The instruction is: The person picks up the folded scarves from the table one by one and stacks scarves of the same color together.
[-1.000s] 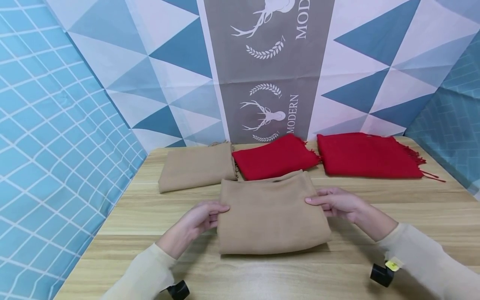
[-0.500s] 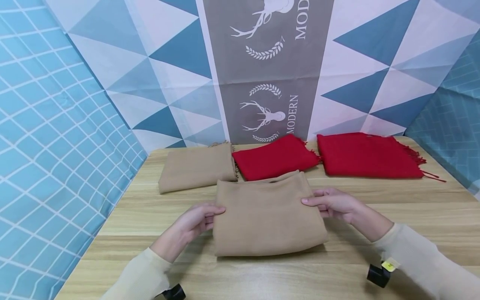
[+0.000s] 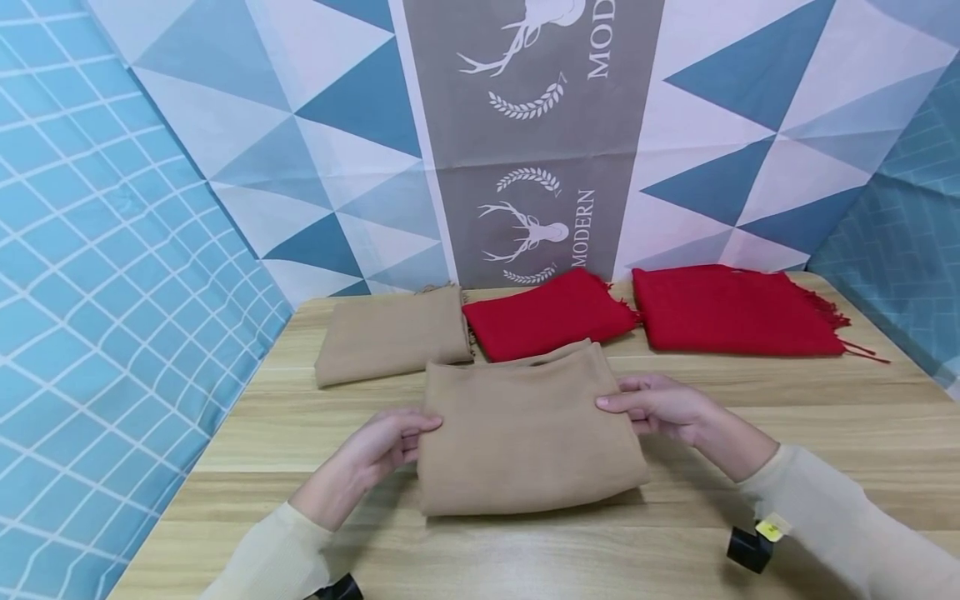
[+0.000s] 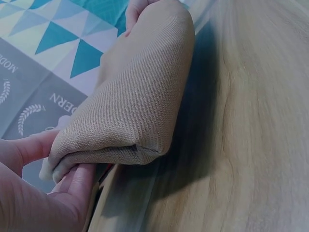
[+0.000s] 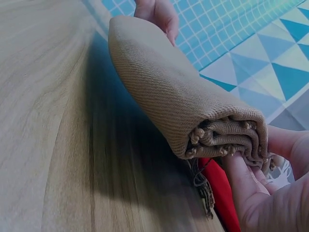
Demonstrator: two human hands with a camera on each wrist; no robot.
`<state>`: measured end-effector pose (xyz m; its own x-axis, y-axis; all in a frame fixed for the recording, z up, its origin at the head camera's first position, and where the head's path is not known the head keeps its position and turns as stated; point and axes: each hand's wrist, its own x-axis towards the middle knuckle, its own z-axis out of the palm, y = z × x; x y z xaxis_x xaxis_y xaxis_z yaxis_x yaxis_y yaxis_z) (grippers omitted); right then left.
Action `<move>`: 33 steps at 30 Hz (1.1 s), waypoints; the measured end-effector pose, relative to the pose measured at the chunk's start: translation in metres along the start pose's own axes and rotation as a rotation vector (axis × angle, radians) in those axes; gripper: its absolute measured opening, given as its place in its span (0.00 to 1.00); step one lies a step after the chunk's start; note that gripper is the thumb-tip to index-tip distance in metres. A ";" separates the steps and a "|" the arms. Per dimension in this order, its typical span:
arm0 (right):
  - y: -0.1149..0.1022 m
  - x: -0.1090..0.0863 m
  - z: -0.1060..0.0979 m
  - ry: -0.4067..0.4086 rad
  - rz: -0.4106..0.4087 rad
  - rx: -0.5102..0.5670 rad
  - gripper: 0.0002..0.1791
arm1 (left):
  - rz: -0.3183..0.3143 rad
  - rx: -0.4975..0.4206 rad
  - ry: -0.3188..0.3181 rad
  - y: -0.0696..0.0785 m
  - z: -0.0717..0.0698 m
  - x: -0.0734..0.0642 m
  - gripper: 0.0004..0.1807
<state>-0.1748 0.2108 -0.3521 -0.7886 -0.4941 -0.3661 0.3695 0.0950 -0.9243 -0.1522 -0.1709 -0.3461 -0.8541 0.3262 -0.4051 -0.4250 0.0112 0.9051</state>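
A folded tan scarf (image 3: pixel 525 433) is held level between both hands, just above the wooden table. My left hand (image 3: pixel 382 450) pinches its left edge, thumb on top and fingers underneath. On the opposite edge my right hand (image 3: pixel 663 410) grips in the same way. The right wrist view shows the scarf's end (image 5: pixel 227 135) with stacked layers and knotted fringe between thumb and fingers. In the left wrist view the other end of the scarf (image 4: pixel 130 101) is a smooth fold, and a shadow lies on the wood below it.
Along the table's (image 3: pixel 247 467) back lie another folded tan scarf (image 3: pixel 393 333), a folded red scarf (image 3: pixel 551 315) and a larger red scarf (image 3: pixel 735 312) with fringe on its right. Patterned cloth (image 3: pixel 532 142) hangs behind, blue gridded cloth (image 3: pixel 112 292) at the left.
Both hands have carried the tan scarf a little to the left and slightly toward the body, keeping the same hold. The scarves at the back have stayed in place.
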 end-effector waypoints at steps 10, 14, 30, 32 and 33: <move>-0.002 0.004 0.006 -0.012 -0.003 0.006 0.22 | -0.007 -0.008 0.010 0.000 -0.006 -0.003 0.07; -0.003 0.006 0.009 -0.015 0.000 0.017 0.22 | -0.011 -0.011 0.020 0.002 -0.008 -0.005 0.07; -0.011 0.019 0.021 0.014 0.001 -0.001 0.35 | -0.006 -0.004 0.037 0.005 -0.023 -0.009 0.08; -0.011 0.019 0.023 0.023 0.004 -0.005 0.37 | -0.007 0.001 0.042 0.005 -0.024 -0.010 0.08; -0.011 0.020 0.024 0.028 0.007 -0.006 0.38 | -0.008 0.005 0.041 0.005 -0.025 -0.010 0.08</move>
<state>-0.1825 0.1794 -0.3469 -0.7997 -0.4688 -0.3751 0.3722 0.1032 -0.9224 -0.1535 -0.1979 -0.3404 -0.8622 0.2874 -0.4171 -0.4303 0.0187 0.9025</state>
